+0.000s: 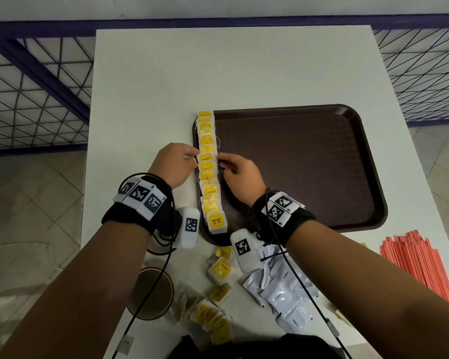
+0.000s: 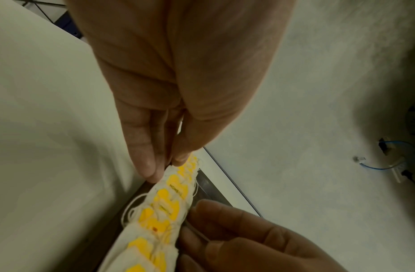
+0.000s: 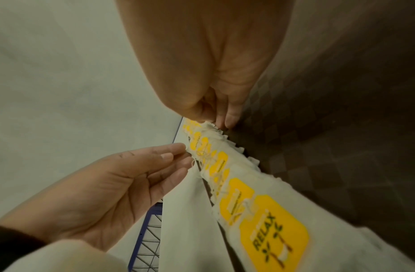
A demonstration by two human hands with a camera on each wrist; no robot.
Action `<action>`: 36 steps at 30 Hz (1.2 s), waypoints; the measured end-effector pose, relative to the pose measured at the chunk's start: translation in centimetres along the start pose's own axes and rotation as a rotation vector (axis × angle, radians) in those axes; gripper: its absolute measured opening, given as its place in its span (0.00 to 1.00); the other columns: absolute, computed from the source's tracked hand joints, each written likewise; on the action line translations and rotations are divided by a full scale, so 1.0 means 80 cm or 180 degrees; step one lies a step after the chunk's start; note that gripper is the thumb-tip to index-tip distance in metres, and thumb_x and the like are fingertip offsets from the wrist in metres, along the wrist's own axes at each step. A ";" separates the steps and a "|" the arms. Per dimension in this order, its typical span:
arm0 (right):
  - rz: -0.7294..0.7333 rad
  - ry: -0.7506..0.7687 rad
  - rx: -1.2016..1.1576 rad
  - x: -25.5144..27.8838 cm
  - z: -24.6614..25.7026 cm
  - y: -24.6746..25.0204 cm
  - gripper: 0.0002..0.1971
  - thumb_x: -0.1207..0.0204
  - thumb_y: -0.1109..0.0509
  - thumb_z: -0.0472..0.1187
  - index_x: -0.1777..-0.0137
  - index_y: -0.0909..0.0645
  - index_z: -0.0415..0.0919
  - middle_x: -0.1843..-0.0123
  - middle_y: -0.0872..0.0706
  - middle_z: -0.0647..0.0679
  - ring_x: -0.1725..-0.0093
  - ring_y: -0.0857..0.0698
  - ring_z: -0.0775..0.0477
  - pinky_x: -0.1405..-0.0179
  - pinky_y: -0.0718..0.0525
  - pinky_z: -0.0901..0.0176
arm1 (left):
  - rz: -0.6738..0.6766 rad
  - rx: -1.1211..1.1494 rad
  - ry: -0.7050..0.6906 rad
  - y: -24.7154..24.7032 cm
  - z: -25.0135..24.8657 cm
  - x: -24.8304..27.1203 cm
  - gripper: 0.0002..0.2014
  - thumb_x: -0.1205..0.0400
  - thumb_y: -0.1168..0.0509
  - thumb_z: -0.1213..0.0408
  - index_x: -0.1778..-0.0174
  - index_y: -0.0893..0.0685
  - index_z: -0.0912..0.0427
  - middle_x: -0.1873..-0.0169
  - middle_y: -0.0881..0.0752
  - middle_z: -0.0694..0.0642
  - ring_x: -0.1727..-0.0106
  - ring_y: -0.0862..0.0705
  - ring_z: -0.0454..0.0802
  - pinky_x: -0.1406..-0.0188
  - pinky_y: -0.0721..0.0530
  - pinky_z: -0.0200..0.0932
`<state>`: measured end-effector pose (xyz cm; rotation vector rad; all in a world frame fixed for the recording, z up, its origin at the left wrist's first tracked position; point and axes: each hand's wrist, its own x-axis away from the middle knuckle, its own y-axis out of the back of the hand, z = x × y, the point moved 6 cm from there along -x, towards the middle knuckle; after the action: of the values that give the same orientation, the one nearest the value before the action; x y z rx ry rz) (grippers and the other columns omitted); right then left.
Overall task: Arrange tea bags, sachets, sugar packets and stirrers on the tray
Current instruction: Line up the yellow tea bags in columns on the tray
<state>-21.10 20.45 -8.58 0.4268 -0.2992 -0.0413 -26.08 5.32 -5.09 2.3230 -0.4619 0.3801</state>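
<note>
From the head view, a row of about thirteen tea bags [image 1: 209, 172] is seen overlapped along the left rim of one brown tray [image 1: 309, 167]. The row's middle is flanked by the left hand [image 1: 173, 165] and right hand [image 1: 240, 174], fingertips laid against its edges. Nearer than the fingers, loose bags [image 1: 219, 270], roughly eight coffee sachets [image 1: 280, 288] and a stirrer bundle [image 1: 417, 265] are spread on the table [image 1: 145, 86].

At the left wrist, straightened fingers [image 2: 143, 160] are pressed to the row's edge.

At the right wrist, fingers [image 3: 230, 114] are set against the other edge; a pinch cannot be told.
</note>
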 end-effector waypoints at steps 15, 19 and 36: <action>0.0083 -0.0328 -0.0175 0.029 -0.021 -0.008 0.15 0.26 0.39 0.27 0.45 0.16 0.40 0.48 0.11 0.46 0.47 0.13 0.49 0.38 0.17 0.51 | 0.0530 0.0209 0.0313 -0.018 0.008 0.009 0.08 0.19 0.41 0.74 0.54 0.16 0.65 0.61 0.13 0.62 0.61 0.11 0.51 0.61 0.12 0.40; 0.0126 -0.0340 -0.0175 0.033 -0.020 -0.006 0.15 0.26 0.39 0.26 0.45 0.16 0.38 0.50 0.11 0.46 0.49 0.13 0.50 0.38 0.17 0.53 | 0.0493 0.0158 0.0284 -0.018 0.010 0.010 0.09 0.19 0.42 0.74 0.52 0.15 0.65 0.60 0.12 0.64 0.59 0.12 0.53 0.60 0.13 0.40; 0.1407 0.0275 0.0751 0.142 -0.011 0.028 0.09 0.26 0.30 0.34 0.47 0.14 0.44 0.62 0.14 0.52 0.66 0.18 0.62 0.57 0.20 0.70 | 0.0428 0.0115 -0.0736 -0.038 -0.040 0.191 0.08 0.20 0.35 0.66 0.50 0.13 0.51 0.56 0.13 0.43 0.56 0.15 0.40 0.53 0.19 0.31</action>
<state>-10.08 21.71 -5.26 0.5864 -0.3089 0.4474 -11.60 6.36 1.36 2.3889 -0.7317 0.1841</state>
